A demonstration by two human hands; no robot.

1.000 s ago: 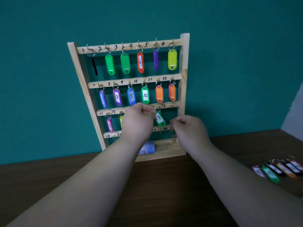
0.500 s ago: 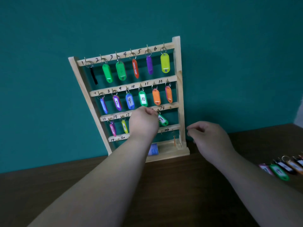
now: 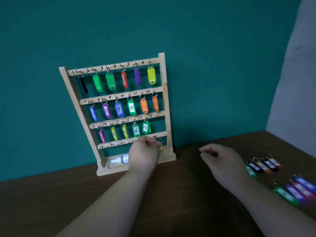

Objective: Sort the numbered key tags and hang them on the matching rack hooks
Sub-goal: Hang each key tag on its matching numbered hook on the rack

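Note:
The wooden key rack (image 3: 164, 100) leans against the teal wall, with coloured tags on its top three rails. Green tags 16 (image 3: 136, 130) and 17 (image 3: 145, 127) hang on the third rail, and hook 18 (image 3: 157, 115) beside them is bare. An orange tag (image 3: 161, 147) hangs at the bottom rail's right end under number 24. My left hand (image 3: 143, 152) is in front of the bottom rail, its fingers loosely curled and holding nothing. My right hand (image 3: 220, 159) hovers over the table to the right of the rack, fingers loosely curled and also holding nothing.
Loose tags lie on the brown table (image 3: 179, 194) at the right: a far row (image 3: 263, 165) and a nearer, blurred row (image 3: 297, 190). A small white bottle (image 3: 119, 160) lies in the rack's base tray. A grey wall (image 3: 294, 91) rises at the right.
My left hand has let go of green tag 17, which now hangs still, and dropped to the bottom rail. My right hand has moved right, away from the rack.

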